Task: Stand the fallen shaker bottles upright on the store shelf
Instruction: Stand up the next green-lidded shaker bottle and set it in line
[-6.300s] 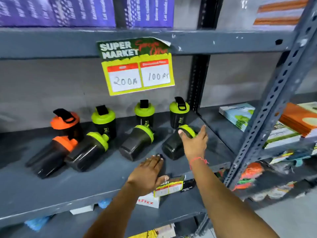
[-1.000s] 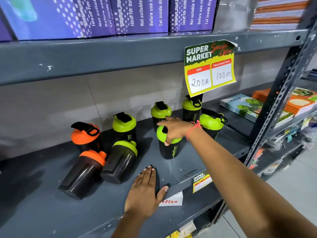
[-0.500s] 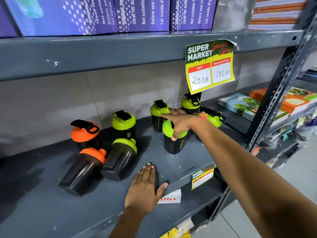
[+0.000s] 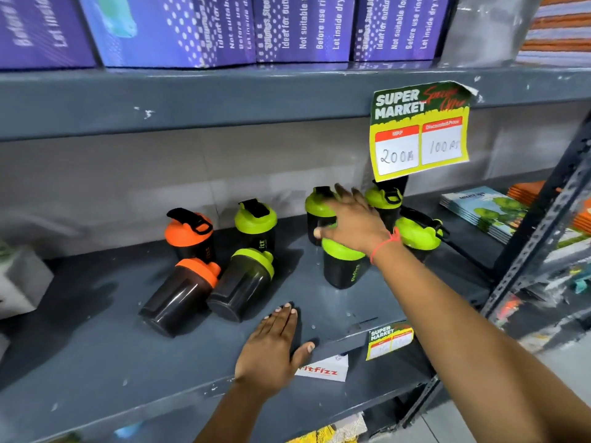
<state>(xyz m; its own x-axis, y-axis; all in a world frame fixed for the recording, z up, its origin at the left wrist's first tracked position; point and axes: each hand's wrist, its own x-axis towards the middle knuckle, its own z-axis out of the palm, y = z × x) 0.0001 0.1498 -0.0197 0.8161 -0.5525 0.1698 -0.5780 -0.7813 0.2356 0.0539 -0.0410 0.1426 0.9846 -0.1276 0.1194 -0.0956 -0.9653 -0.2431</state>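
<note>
Head view: two shaker bottles [image 4: 208,289] down

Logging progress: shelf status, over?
Right hand open over upright green shaker. Left hand flat on shelf. Orange shaker and green one down.

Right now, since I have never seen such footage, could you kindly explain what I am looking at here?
There is no machine: a person wears a camera on the head, looking down at their own two hands. The left hand lies flat on the grey shelf. The right hand, fingers spread, is over the lid of an upright green-lidded shaker, not gripping it. Beside it, an orange-lidded shaker and a green-lidded one lie on their sides. More stand behind. A price sign hangs above.
</note>
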